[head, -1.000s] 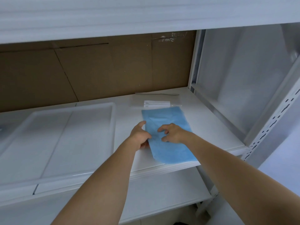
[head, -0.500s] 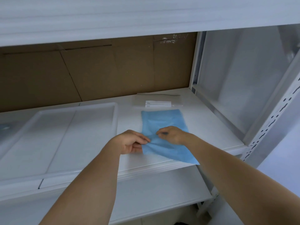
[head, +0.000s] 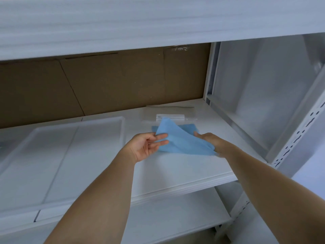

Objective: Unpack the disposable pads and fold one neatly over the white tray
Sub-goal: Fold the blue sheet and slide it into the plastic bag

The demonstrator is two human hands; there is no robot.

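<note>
A blue disposable pad [head: 182,140] is lifted off the white shelf, still partly folded. My left hand [head: 147,147] pinches its left edge, palm up, between thumb and fingers. My right hand [head: 209,143] grips the pad's right lower corner. More blue pad material [head: 190,127] lies flat on the shelf behind the lifted one. The clear plastic packaging [head: 168,117] with a white label lies just beyond. The white tray [head: 121,120] sits to the left on the same shelf, with nothing in it.
Brown cardboard [head: 105,85] lines the back of the shelf. A white upper shelf [head: 158,23] overhangs closely. A perforated white upright [head: 299,131] and side panel stand at the right. A lower shelf [head: 175,217] shows beneath.
The pad lay flat under both hands a second ago. Now both hands have taken hold of it, raised it off the shelf, and moved apart, partly unfolding it.
</note>
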